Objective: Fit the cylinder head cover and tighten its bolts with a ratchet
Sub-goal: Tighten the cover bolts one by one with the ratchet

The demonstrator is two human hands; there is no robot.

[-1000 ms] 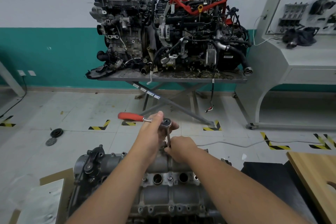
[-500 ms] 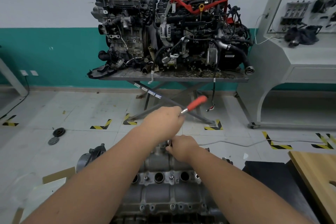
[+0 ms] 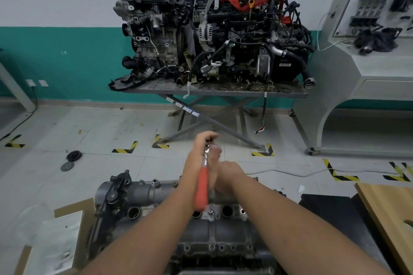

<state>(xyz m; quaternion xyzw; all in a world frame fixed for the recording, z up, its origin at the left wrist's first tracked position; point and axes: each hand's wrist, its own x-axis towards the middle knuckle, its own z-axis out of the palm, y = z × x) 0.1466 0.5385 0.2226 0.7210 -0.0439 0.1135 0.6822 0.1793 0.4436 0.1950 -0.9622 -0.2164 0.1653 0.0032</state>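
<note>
1. Head view, left side: the cylinder head cover (image 3: 161, 196) sits on the engine low in the frame, directly under both forearms, with cardboard (image 3: 73, 230) beside it on the left. It looks seated, but I cannot tell how many bolts are already snug.

2. The left hand (image 3: 202, 147) is curled around the head end of the ratchet (image 3: 202, 187), fingers wrapped over the top. The red handle points back toward the person, out of the hand's grip. Risk, as I judge it: driving the tool from the head gives poor leverage, so the bolt could stay under-tightened.

3. The right hand (image 3: 230, 174) sits just beside the ratchet, low against the cover, fingers curled. It seems to steady the extension bar, though the left hand and handle hide that bar, so I cannot tell for sure what it holds. If it lets the bar tilt, the socket could ride off the bolt and round it, or cross-thread it in the soft casting.

4. A swinging handle passing this near the right wrist could knock it.

5. Against the earlier frames: a second ago the handle pointed left, half a second ago it pointed up and right, and now it points toward the person, so the ratchet has spun most of a turn. The right hand has stayed at the same bolt.
</note>
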